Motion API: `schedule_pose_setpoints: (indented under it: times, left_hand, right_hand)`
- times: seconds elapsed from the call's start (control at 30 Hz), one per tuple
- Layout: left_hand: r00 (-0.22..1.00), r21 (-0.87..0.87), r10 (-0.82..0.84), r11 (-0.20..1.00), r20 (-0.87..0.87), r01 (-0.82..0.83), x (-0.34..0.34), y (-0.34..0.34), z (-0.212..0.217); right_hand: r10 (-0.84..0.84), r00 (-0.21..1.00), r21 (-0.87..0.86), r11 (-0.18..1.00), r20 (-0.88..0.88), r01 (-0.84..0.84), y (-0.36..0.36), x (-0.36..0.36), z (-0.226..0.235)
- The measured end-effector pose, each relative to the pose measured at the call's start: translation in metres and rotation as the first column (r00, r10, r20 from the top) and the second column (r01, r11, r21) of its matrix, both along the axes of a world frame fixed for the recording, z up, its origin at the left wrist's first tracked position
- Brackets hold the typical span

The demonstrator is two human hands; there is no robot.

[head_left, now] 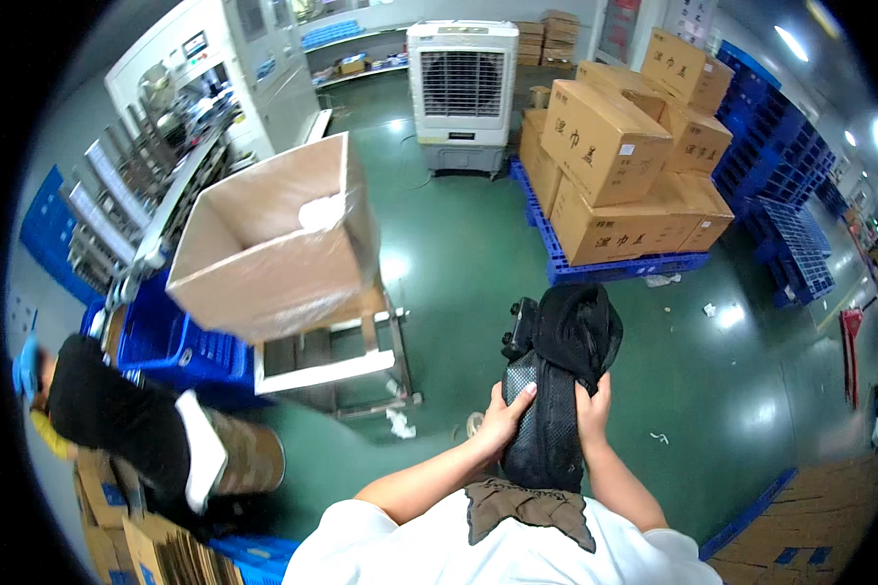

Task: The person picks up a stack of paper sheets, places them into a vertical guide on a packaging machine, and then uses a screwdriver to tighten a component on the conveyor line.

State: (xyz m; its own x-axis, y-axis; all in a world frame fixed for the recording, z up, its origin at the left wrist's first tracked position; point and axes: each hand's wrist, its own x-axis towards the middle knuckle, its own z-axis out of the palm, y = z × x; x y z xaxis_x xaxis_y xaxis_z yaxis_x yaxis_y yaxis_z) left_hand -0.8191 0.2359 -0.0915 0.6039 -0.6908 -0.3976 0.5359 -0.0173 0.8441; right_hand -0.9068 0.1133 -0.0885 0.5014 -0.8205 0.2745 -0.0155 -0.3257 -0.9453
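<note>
White shirt nearest. Black bag held before it, above green floor; left hand and right hand half-curled, gripping its opposite sides. Open carton stands ahead, leftward.

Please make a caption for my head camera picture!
Left hand and right hand hold a black bag-like thing over a green floor.

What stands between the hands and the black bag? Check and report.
Nothing visible does: the left hand holds the black bag at its left side and the right hand at its right side, both directly against it.
</note>
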Motion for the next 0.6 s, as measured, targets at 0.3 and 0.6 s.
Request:
schedule_pose_setpoints:
  times: [0.3,0.6]
  left_hand:
    - [1.000,-0.159,-0.023,0.987,0.013,0.025,0.201,-0.213,0.043]
    - [0.948,-0.211,0.301,0.938,0.099,-0.276,0.459,-0.346,0.061]
  right_hand:
    - [-0.027,0.999,-0.138,0.990,0.022,0.030,-0.208,0.197,0.057]
    - [0.434,0.872,0.033,0.891,0.226,-0.452,-0.387,0.514,0.035]
